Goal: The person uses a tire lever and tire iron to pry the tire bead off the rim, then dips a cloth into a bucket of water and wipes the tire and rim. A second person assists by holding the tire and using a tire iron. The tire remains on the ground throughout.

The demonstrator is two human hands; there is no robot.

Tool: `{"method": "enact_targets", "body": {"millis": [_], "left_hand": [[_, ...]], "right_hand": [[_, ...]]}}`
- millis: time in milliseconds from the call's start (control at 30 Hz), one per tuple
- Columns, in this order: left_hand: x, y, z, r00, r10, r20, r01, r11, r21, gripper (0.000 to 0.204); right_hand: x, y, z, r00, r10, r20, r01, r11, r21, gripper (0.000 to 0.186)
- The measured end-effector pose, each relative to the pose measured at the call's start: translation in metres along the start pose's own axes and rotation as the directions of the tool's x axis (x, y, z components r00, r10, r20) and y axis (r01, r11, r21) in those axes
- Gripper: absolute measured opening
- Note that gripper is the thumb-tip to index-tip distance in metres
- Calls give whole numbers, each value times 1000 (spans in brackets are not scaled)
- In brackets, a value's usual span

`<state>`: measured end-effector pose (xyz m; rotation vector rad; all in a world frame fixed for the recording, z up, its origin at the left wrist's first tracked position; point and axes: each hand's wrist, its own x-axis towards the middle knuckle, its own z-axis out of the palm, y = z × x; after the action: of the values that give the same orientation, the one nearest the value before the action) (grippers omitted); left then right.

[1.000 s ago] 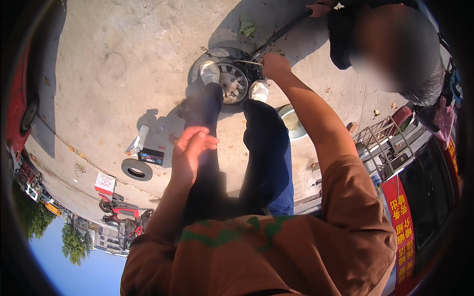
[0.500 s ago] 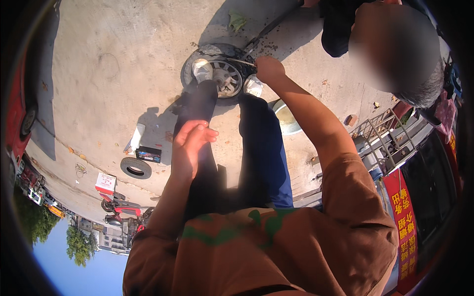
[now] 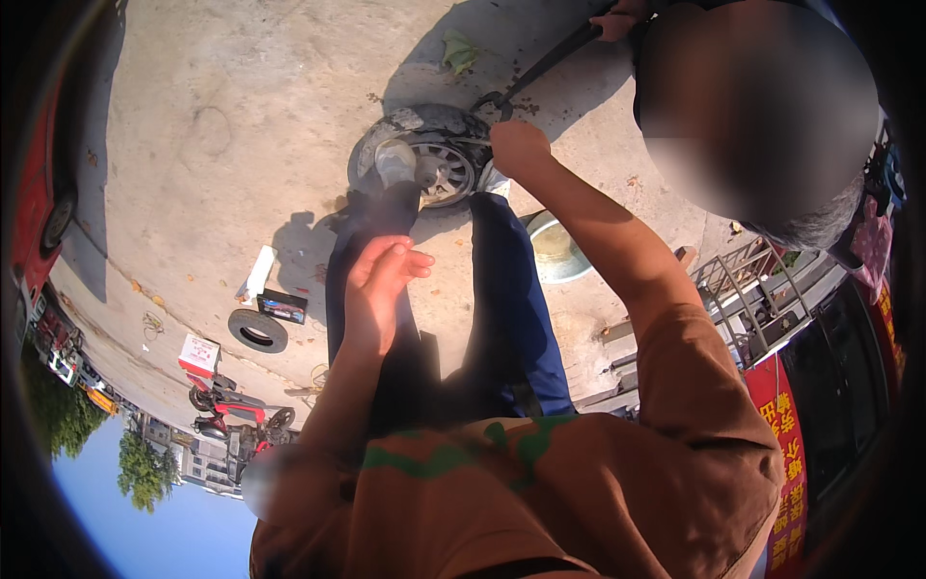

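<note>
On the concrete (image 3: 241, 106) lies a wheel (image 3: 442, 162), seemingly steadied by the left shoe (image 3: 395, 162), while the right hand (image 3: 521, 150) grips a rod (image 3: 470, 141) at its edge and the left hand (image 3: 378, 280) hovers empty, fingers loosely curled.

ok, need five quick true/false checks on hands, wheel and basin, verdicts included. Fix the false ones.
1. The right hand is closed on a thin rod at the wheel. True.
2. The left hand presses on the wheel. False: it is apart from the wheel, held over the left leg, with nothing visible in it.
3. The left shoe is at the wheel. True.
4. The basin is left of both legs. False: it is right of them.
5. A co-worker's hand holds a long dark bar. True.
</note>
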<state>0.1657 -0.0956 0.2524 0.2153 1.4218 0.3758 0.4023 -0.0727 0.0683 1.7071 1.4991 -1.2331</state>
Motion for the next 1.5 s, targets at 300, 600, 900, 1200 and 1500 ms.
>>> {"method": "enact_targets", "body": {"millis": [300,600,900,1200,1500], "left_hand": [[-26,-6,16,997,-73,22,73,997,-1,18],[-8,-13,-5,997,-67,-40,66,998,-22,20],[24,-60,7,987,-146,61,151,983,-100,16],[54,-88,20,961,-268,71,274,956,-100,16],[100,-104,34,949,-309,65,313,948,-55,16]], "right_hand": [[-16,28,37,999,-18,-44,23,992,122,20],[-39,46,71,1000,-14,-9,15,992,129,24],[-22,72,65,996,-95,-1,95,996,1,26],[3,61,46,983,-170,74,178,978,-112,20],[4,81,54,1000,-27,10,27,999,19,19]]}}
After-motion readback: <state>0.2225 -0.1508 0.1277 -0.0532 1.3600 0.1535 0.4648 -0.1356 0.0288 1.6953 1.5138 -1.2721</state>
